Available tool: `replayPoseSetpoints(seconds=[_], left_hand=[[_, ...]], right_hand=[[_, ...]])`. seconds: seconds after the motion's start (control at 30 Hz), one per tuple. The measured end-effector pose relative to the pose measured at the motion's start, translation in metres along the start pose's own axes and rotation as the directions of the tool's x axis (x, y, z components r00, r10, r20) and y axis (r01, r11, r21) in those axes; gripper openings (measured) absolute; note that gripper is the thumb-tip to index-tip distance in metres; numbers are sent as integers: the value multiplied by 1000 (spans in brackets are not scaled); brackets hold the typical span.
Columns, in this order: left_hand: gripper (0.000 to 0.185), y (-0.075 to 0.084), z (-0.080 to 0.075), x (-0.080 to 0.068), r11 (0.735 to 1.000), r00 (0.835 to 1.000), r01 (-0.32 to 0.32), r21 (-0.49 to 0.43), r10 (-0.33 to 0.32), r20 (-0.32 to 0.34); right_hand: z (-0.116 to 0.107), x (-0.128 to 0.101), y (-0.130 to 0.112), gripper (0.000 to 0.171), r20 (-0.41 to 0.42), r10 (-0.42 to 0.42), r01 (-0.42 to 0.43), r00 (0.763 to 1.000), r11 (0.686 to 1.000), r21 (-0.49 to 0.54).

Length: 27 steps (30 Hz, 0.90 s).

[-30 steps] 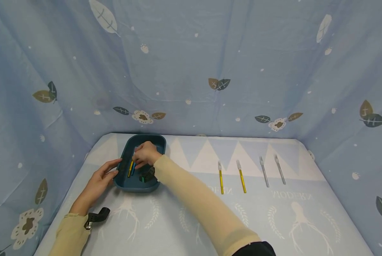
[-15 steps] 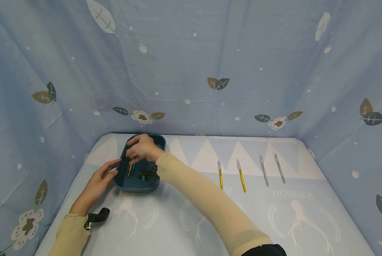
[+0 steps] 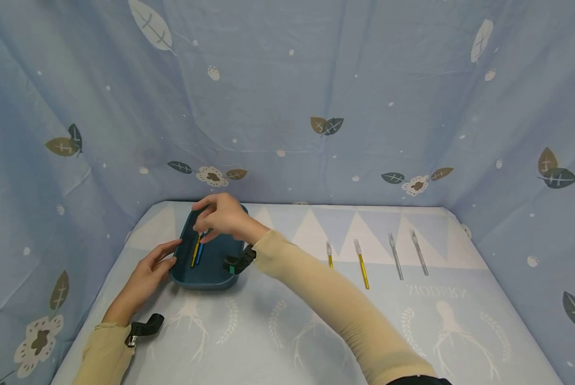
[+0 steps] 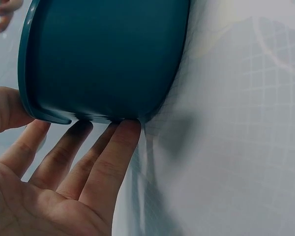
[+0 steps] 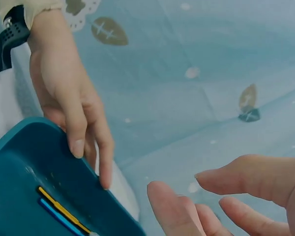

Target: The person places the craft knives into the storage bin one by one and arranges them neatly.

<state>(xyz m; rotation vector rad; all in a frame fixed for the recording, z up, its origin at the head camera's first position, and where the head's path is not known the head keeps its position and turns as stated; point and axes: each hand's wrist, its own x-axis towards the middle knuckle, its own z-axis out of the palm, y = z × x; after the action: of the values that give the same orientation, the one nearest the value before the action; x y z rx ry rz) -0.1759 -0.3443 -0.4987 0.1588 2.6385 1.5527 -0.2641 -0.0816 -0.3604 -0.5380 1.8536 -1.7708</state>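
Observation:
A dark teal tray (image 3: 215, 275) stands at the far left of the table. My left hand (image 3: 147, 272) touches its left side; in the left wrist view the fingers (image 4: 120, 147) reach fairly straight to the outer wall and the thumb is at the rim. A yellow craft knife (image 3: 194, 255) and a blue craft knife (image 3: 200, 252) lie side by side in the tray, their upper ends hidden in the head view. Over the tray's far part is my right hand (image 3: 227, 216), fingers loosely bent and holding nothing, as the right wrist view shows.
Right of the tray lie two yellow craft knives (image 3: 362, 270) with clear caps, one partly behind my right sleeve (image 3: 321, 283). Two silver craft knives (image 3: 396, 262) lie farther right. A patterned blue curtain (image 3: 287, 107) surrounds the table's back and sides.
My right hand has risen from low in the tray, its fingers loosening, and shifted slightly back and right. More of the two knives inside shows. The left hand has stayed at the tray's side.

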Motion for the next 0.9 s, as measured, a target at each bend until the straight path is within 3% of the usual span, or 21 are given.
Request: replayPoseSetpoints(seconds=[0.23, 0.9], left_hand=[[57, 3, 0, -1, 1000, 1000, 4, -9, -4, -8], [57, 0, 1, -3, 1000, 1000, -6, 4, 6, -8]], right_hand=[[-12, -23, -12, 42, -10, -42, 42, 999, 998, -39], [-58, -81, -26, 53, 2, -65, 64, 998, 993, -94]])
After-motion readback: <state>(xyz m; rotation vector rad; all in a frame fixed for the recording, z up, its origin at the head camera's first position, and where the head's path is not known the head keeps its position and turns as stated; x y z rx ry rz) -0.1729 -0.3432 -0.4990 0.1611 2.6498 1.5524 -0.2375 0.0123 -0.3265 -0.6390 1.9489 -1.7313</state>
